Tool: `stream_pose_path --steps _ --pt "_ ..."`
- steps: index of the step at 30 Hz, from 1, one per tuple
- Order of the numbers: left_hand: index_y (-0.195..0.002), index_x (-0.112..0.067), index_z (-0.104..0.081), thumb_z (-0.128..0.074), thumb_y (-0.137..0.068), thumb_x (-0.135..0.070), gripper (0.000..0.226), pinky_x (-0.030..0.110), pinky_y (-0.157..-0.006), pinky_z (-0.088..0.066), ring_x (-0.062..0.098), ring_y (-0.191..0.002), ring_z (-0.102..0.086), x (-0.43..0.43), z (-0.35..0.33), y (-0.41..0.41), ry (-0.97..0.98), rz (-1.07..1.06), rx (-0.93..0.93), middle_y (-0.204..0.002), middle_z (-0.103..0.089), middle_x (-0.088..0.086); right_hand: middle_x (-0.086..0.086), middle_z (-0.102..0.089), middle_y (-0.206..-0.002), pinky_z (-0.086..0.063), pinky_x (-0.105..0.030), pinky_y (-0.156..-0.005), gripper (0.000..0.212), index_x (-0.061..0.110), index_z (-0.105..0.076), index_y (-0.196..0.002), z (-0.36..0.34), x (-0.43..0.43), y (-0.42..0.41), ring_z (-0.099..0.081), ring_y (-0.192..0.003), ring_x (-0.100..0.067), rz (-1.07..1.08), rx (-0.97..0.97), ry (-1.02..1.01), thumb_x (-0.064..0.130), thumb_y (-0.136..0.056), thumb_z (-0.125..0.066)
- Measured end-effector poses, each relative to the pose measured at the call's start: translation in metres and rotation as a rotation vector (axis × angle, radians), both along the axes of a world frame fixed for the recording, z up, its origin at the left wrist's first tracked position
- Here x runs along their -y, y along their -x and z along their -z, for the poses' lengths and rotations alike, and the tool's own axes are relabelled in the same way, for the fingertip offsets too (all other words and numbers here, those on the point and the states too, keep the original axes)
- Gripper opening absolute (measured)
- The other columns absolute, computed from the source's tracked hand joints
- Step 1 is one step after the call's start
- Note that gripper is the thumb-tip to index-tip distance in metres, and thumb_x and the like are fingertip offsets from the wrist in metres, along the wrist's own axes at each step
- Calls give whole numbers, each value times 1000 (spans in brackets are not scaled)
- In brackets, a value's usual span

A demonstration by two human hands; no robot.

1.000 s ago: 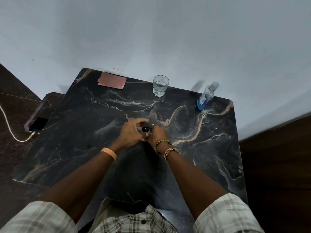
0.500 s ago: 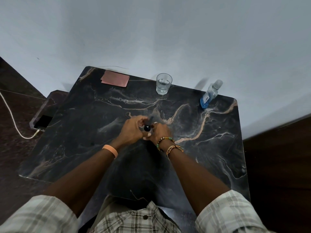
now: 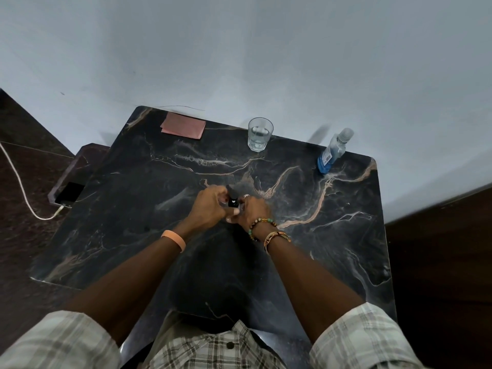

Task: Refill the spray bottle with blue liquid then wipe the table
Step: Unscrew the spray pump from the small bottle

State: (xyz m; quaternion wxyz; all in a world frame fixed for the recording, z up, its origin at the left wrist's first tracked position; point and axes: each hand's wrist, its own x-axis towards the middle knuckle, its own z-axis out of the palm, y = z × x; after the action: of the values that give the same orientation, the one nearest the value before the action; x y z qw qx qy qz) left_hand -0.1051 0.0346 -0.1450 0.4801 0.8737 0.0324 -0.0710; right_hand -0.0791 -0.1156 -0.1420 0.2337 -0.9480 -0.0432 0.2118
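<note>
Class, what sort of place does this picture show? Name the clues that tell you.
Probably a room in a home: a dark marble-patterned table against a plain pale wall, a clear drinking glass on it, and a black phone plugged in beside it.

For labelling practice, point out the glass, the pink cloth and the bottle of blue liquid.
glass (image 3: 258, 138), head view, clear side wall.
pink cloth (image 3: 183, 126), head view, its middle.
bottle of blue liquid (image 3: 326, 159), head view, blue lower body.

Pale plaid shirt (image 3: 213, 351), short sleeves (image 3: 61, 339) | dark button (image 3: 229, 344) at front | peach band (image 3: 174, 239) on left wrist | green-and-brown beaded bracelet (image 3: 262, 223) plus orange woven band (image 3: 277, 237), right wrist | silver ring (image 3: 246, 196), right hand (image 3: 254, 209)
</note>
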Motion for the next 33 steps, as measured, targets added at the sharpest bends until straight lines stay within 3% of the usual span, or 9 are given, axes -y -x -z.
stream_pose_path --steps 3,5,8,13,19,21,25,28,33 --pt "-99 -37 -65 -91 -60 -30 47 26 -81 -55 0 -93 -64 2 1 1 -3 -42 -12 -99 -70 -12 -4 -68 -100 -55 -33 -76 58 24 -63 -110 1 1 -1 -65 -92 -25 -15 5 8 47 -62 -85" --pt "-105 -36 -68 -89 -62 -27 48 31 -86 -56 3 -98 -65 2 3 1 27 -6 -7 -106 -70 -8 -4 -68 -100 -54 -33 -77 56 24 -64 -109 2 2 -2 -65 -93 -25 -16 0 12 46 -62 -85" --pt "-95 -31 -73 -88 -66 -23 34 42 -86 -57 11 -95 -68 -1 4 0 13 16 -4 -101 -71 -1 -2 -68 -97 -54 -33 -75 52 26 -64 -105 2 2 -2 -64 -89 -23 -16 -1 2 47 -62 -84" --pt "-94 -40 -64 -92 -60 -28 45 19 -74 -53 0 -90 -65 2 0 0 25 -30 -11 -99 -70 -10 -3 -69 -96 -55 -32 -74 54 25 -64 -106 4 1 -2 -65 -88 -24 -25 13 8 48 -62 -84" --pt "-104 -27 -70 -87 -68 -18 40 42 -87 -57 13 -97 -66 -2 -2 0 26 44 -26 -105 -67 -1 -2 -67 -99 -49 -29 -69 55 26 -62 -109 3 1 -2 -63 -90 -23 -21 8 1 48 -63 -83" --pt "-105 -21 -70 -90 -65 -20 44 40 -88 -57 13 -97 -66 -2 -2 -1 12 5 -29 -105 -68 -2 -3 -66 -99 -49 -29 -69 57 26 -62 -111 3 2 -1 -63 -89 -23 -22 9 7 48 -63 -83" --pt "-97 -31 -67 -91 -62 -23 43 32 -87 -57 4 -93 -66 0 -1 0 -1 -24 3 -100 -69 -9 -3 -66 -100 -47 -29 -67 60 26 -60 -114 3 1 -2 -62 -89 -23 -36 11 28 50 -64 -81" --pt "-105 -28 -67 -89 -63 -17 49 33 -92 -56 4 -100 -66 -1 -3 0 52 7 4 -106 -70 -9 -2 -66 -101 -52 -32 -72 57 27 -61 -112 3 0 -2 -63 -90 -24 -42 5 40 50 -64 -81" --pt "-92 -32 -68 -89 -63 -20 38 30 -79 -57 3 -86 -66 -2 -5 -2 -9 15 49 -91 -70 -11 -3 -66 -102 -55 -34 -76 58 27 -61 -114 4 -1 -3 -63 -92 -24 -44 19 35 49 -65 -82"
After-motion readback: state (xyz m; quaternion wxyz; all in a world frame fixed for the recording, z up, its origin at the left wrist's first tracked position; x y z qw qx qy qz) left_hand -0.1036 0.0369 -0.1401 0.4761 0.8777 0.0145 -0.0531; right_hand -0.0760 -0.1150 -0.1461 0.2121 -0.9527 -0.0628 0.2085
